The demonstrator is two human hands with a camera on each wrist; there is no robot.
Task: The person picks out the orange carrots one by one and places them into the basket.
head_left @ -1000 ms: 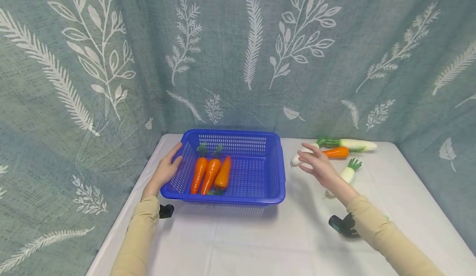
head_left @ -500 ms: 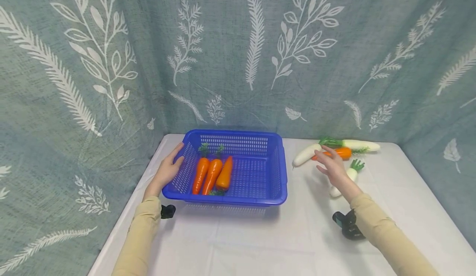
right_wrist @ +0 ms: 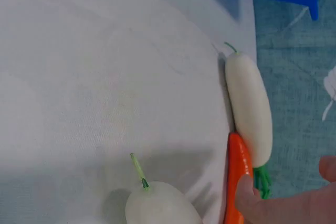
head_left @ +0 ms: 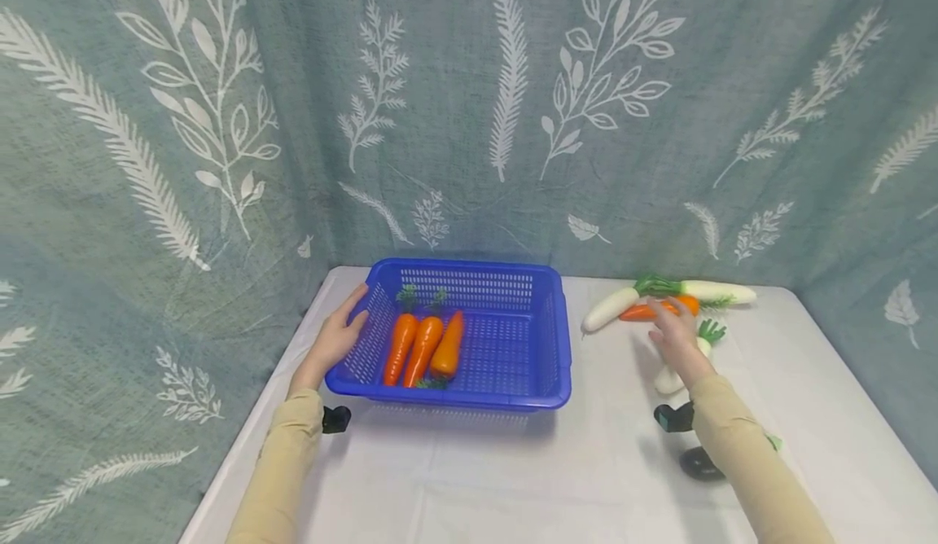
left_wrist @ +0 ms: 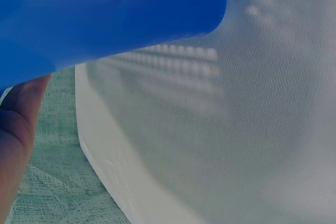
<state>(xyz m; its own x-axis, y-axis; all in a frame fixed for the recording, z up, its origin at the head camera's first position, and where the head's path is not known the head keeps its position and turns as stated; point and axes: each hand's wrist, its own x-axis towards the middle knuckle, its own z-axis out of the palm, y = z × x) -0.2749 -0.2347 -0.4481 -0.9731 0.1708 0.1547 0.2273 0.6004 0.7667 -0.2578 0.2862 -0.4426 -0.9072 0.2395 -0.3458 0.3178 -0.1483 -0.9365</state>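
My left hand [head_left: 338, 337] rests against the left rim of the blue basket [head_left: 469, 401], fingers fairly straight and thumb apart. In the left wrist view, part of that hand [left_wrist: 14, 129] shows below the basket's edge. Three carrots [head_left: 422, 348] lie in the basket's left half. My right hand [head_left: 677, 339] hovers over a loose carrot [head_left: 641, 313] with fingers spread and nothing gripped. In the right wrist view, a fingertip overlaps the carrot [right_wrist: 239, 166]; contact cannot be told. A white radish [right_wrist: 249, 108] lies alongside this carrot, and another radish [head_left: 668, 379] is partly under the right hand.
Behind the loose carrot lies a long white radish [head_left: 718, 291] with green leaves. A dark eggplant [head_left: 701, 464] lies near the right forearm, partly hidden by the sleeve. A patterned curtain [head_left: 469, 120] closes off the back of the white table [head_left: 469, 479].
My right hand has moved right, away from the leftmost white radish to above the loose carrot. The left hand stays at the basket's rim. The view has shifted slightly.
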